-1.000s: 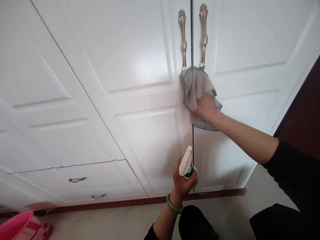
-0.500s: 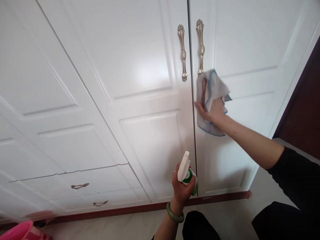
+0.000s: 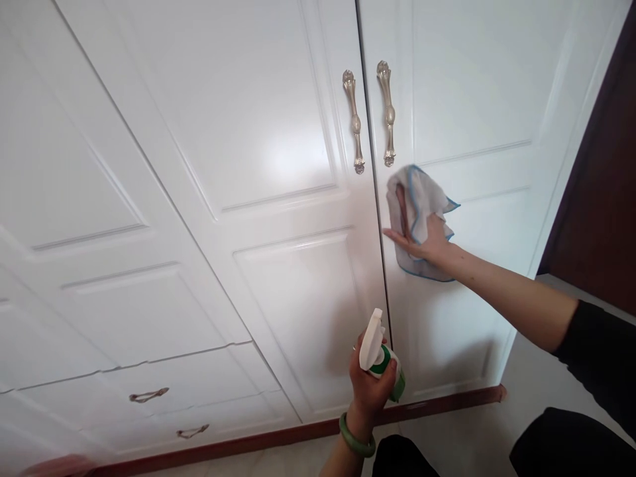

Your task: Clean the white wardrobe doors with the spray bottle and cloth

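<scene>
My right hand [image 3: 420, 240] presses a grey cloth with blue edging [image 3: 428, 192] against the right white cabinet door [image 3: 477, 265], just below its ornate metal handle [image 3: 389, 114]. The cloth drapes over part of the hand, and the thumb stretches out toward the gap between the doors. Lower down, my left hand [image 3: 368, 391] wraps around a spray bottle [image 3: 372, 341] with a white trigger head and a green collar. The bottle is held upright in front of the lower doors, its nozzle pointing up. A green bangle [image 3: 355, 437] circles the left wrist.
A second handle [image 3: 354, 122] sits on the left door [image 3: 268, 119]. Drawers with small pulls [image 3: 149, 395] are at lower left. A dark red baseboard [image 3: 238, 442] runs along the floor. At the right stands a dark red panel [image 3: 596, 199]. My knees show at the bottom.
My right hand and the cloth have slid down the door, away from the handle. The view has shifted slightly, and the pink bucket at lower left has left the frame. Both holds are unchanged.
</scene>
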`<state>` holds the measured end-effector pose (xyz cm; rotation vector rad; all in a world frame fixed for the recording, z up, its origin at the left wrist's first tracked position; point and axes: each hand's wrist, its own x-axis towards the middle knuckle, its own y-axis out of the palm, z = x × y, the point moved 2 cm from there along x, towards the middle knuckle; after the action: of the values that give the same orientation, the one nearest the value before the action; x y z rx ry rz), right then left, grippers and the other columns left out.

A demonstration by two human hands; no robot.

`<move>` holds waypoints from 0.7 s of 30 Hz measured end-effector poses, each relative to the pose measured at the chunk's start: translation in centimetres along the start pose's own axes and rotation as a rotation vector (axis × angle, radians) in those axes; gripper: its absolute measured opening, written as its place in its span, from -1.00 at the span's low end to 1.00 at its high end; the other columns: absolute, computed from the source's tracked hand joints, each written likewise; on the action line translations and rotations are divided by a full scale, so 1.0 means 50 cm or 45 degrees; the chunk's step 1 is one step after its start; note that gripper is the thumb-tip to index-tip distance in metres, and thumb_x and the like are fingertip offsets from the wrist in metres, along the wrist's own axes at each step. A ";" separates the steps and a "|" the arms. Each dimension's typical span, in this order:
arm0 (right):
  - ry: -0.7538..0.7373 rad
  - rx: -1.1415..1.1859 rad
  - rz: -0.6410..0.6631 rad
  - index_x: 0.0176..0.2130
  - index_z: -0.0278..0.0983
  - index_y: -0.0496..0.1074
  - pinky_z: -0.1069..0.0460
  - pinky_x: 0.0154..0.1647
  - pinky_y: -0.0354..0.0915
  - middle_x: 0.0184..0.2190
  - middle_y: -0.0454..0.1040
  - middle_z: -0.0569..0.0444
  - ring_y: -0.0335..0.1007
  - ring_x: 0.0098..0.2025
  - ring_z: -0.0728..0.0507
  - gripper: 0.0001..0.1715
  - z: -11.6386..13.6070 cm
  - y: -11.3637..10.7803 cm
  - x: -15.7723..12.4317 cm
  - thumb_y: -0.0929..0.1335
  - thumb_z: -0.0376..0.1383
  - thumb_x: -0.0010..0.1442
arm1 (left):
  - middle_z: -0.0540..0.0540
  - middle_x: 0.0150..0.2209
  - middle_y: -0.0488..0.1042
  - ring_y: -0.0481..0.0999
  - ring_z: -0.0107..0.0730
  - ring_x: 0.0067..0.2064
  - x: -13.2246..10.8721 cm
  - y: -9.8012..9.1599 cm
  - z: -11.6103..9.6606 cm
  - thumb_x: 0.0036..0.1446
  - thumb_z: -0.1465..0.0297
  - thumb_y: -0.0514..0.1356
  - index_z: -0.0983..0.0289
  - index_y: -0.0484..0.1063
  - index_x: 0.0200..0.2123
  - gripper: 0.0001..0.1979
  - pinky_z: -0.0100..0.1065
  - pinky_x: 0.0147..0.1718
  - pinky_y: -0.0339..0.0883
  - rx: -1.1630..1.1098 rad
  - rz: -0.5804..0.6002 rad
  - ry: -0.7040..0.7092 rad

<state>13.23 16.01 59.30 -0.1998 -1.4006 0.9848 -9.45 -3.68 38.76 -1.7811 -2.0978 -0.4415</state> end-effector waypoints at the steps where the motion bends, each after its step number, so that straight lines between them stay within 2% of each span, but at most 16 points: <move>1: 0.024 0.011 0.017 0.63 -0.31 0.12 -0.51 0.51 0.28 0.54 0.23 -0.29 0.12 0.59 -0.60 0.19 -0.010 0.010 -0.013 0.27 0.35 0.39 | 0.31 -0.07 0.75 0.77 0.02 -0.06 0.001 -0.001 -0.004 0.13 0.19 0.52 0.30 0.68 0.07 -0.52 -0.10 0.01 0.70 0.000 -0.006 -0.007; 2: 0.044 0.021 0.003 0.59 -0.30 0.20 -0.49 0.50 0.31 0.48 0.32 -0.29 0.19 0.56 -0.59 0.14 -0.019 0.015 -0.013 0.27 0.34 0.38 | 0.31 -0.08 0.75 0.77 0.03 -0.06 0.002 -0.004 -0.008 0.11 0.18 0.54 0.30 0.69 0.06 -0.51 -0.09 0.02 0.70 0.004 -0.014 -0.011; 4: 0.042 0.052 -0.100 0.55 -0.27 0.27 -0.48 0.55 0.25 0.43 0.38 -0.27 0.21 0.55 -0.57 0.08 -0.031 0.007 0.027 0.28 0.33 0.39 | 0.31 -0.07 0.75 0.77 0.03 -0.06 0.003 -0.014 -0.013 0.09 0.17 0.54 0.29 0.69 0.05 -0.49 -0.09 0.01 0.70 0.021 -0.033 -0.008; 6: 0.016 0.097 -0.277 0.51 -0.33 0.32 -0.44 0.60 0.18 0.42 0.39 -0.30 0.23 0.54 -0.53 0.05 -0.035 -0.023 0.110 0.29 0.32 0.41 | 0.31 -0.06 0.75 0.77 0.01 -0.06 0.003 -0.029 -0.015 0.11 0.17 0.52 0.29 0.70 0.04 -0.52 -0.11 -0.01 0.70 0.045 -0.059 0.010; 9: -0.035 0.167 -0.467 0.52 -0.42 0.28 -0.33 0.65 0.17 0.47 0.32 -0.31 0.26 0.53 -0.42 0.08 -0.031 -0.099 0.265 0.32 0.30 0.44 | 0.31 -0.06 0.76 0.77 -0.01 -0.07 0.003 -0.053 -0.014 0.15 0.20 0.50 0.29 0.70 0.05 -0.55 -0.13 -0.02 0.69 0.086 -0.120 0.042; 11: -0.149 0.142 -0.436 0.61 -0.30 0.16 -0.28 0.72 0.03 0.57 0.19 -0.15 0.11 0.61 -0.33 0.08 -0.021 -0.155 0.354 0.32 0.29 0.47 | 0.31 -0.08 0.76 0.77 -0.02 -0.09 0.002 -0.064 -0.011 0.16 0.22 0.49 0.29 0.70 0.06 -0.56 -0.13 -0.02 0.68 0.112 -0.143 0.049; 13: -0.237 0.052 -0.352 0.68 -0.17 -0.02 -0.31 0.78 -0.24 0.67 -0.07 0.04 -0.20 0.71 -0.31 0.09 -0.011 -0.195 0.407 0.31 0.28 0.50 | 0.32 -0.08 0.75 0.76 -0.03 -0.10 0.001 -0.070 -0.008 0.18 0.22 0.48 0.29 0.70 0.05 -0.59 -0.13 -0.02 0.67 0.123 -0.145 0.044; 15: -0.264 -0.025 -0.312 0.70 -0.16 -0.16 -0.34 0.77 -0.45 0.71 -0.30 0.13 -0.45 0.74 -0.31 0.08 -0.002 -0.205 0.406 0.25 0.26 0.55 | 0.32 -0.07 0.75 0.76 -0.05 -0.11 0.000 -0.070 -0.003 0.21 0.21 0.47 0.28 0.70 0.05 -0.60 -0.14 -0.02 0.66 0.098 -0.150 0.040; 16: -0.258 -0.026 -0.319 0.70 -0.16 -0.18 -0.33 0.77 -0.46 0.71 -0.33 0.15 -0.48 0.74 -0.31 0.08 0.000 -0.196 0.384 0.23 0.27 0.55 | 0.32 -0.06 0.75 0.76 -0.05 -0.11 -0.001 -0.068 0.001 0.21 0.20 0.47 0.28 0.69 0.08 -0.58 -0.15 -0.02 0.66 0.074 -0.153 0.036; 17: -0.241 0.006 -0.341 0.70 -0.16 -0.14 -0.32 0.78 -0.40 0.70 -0.27 0.14 -0.43 0.74 -0.31 0.11 0.000 -0.180 0.349 0.22 0.32 0.52 | 0.31 -0.05 0.75 0.77 -0.06 -0.11 0.000 -0.064 0.004 0.21 0.20 0.48 0.27 0.68 0.11 -0.55 -0.15 -0.02 0.66 0.047 -0.151 0.032; 19: -0.161 0.123 -0.365 0.65 -0.16 0.07 -0.33 0.76 -0.11 0.63 0.09 0.01 -0.13 0.69 -0.38 0.21 -0.008 -0.131 0.255 0.26 0.47 0.38 | 0.31 -0.03 0.75 0.77 -0.06 -0.09 0.003 -0.055 0.009 0.21 0.20 0.48 0.26 0.65 0.17 -0.50 -0.17 -0.02 0.65 0.002 -0.130 0.023; 21: -0.050 0.204 -0.270 0.51 -0.29 0.32 -0.44 0.63 0.19 0.42 0.42 -0.23 0.19 0.55 -0.55 0.33 -0.027 -0.076 0.160 0.36 0.54 0.20 | 0.30 -0.02 0.75 0.76 -0.06 -0.07 0.007 -0.045 0.011 0.21 0.21 0.48 0.25 0.64 0.19 -0.49 -0.18 -0.02 0.65 -0.019 -0.092 0.016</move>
<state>15.03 19.65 67.29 0.0861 -1.3411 0.9228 -11.76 -3.48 38.43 -1.7107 -2.1607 -0.4872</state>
